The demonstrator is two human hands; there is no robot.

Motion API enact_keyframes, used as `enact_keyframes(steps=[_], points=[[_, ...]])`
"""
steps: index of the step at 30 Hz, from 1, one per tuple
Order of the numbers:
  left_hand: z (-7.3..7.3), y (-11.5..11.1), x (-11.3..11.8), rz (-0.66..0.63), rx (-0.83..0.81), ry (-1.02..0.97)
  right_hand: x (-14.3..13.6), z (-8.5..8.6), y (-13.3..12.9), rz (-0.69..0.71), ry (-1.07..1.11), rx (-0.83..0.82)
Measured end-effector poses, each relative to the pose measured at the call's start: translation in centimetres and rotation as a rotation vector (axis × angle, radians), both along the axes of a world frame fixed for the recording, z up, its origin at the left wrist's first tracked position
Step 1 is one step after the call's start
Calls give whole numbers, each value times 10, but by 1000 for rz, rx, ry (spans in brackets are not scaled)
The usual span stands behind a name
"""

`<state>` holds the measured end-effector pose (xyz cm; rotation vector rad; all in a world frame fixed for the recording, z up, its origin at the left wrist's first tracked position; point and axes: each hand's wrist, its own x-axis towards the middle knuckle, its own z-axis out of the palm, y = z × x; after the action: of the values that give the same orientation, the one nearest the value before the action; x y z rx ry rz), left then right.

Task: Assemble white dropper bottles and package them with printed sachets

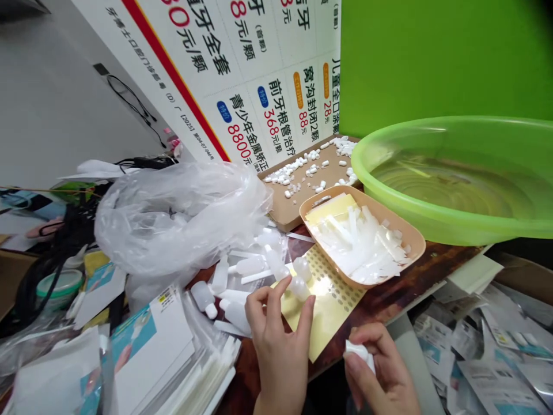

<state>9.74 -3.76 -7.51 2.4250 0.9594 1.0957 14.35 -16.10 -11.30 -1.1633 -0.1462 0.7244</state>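
Note:
My left hand [280, 323] reaches over the yellow sticker sheet [330, 305], its thumb and fingers spread apart. Just beyond its fingertips lie translucent white bulb-shaped pieces [299, 287] on the sheet; whether a fingertip touches one is hard to tell. At the lower right, my right hand [378, 369] pinches a small white plastic piece [360, 354] between thumb and fingers. White bottle-like parts [252, 266] and flat sticks lie left of the sheet. Beyond the sheet, a beige tray [415, 245] holds translucent strips and yellow paper.
A cardboard tray [280, 210] with small white caps stands at the back, beside a large green basin [432, 222]. Clear plastic bags [173, 213] and stacked printed cards [151, 340] fill the left. Packaged items [505, 346] lie lower right.

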Motion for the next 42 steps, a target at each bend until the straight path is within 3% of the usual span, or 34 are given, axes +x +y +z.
enact_keyframes(steps=[4, 8, 11, 14, 17, 20, 23, 27, 31, 34, 39, 42], points=[[-3, 1, 2, -30, 176, -15, 14, -4, 1, 36, -44, 31], [-5, -1, -1, -239, 116, -56, 32, 4, -2, 83, -159, 1], [-9, -5, -3, -409, -80, -149, 41, 16, -5, 97, -236, 14], [-9, -12, -6, -459, -430, -280, 46, 24, -8, 148, -253, -12], [2, -15, -8, -480, -782, -341, 49, 26, -12, 197, -247, -34], [18, -13, -10, -417, -949, -296, 54, 26, -18, 204, -320, -43], [28, -7, -12, -447, -901, -187, 60, 28, -25, 309, -495, -78], [25, -7, -15, -523, -873, -121, 65, 33, -35, 494, -683, -140], [24, -10, -19, -589, -859, -79, 64, 35, -37, 563, -745, -135], [30, -9, -23, -677, -687, 30, 62, 34, -30, 568, -729, -132], [32, -8, -31, -808, -149, 94, 54, 43, -17, 548, -588, -106], [28, -7, -36, -712, -113, 34, 47, 55, -22, 674, -504, -59]])
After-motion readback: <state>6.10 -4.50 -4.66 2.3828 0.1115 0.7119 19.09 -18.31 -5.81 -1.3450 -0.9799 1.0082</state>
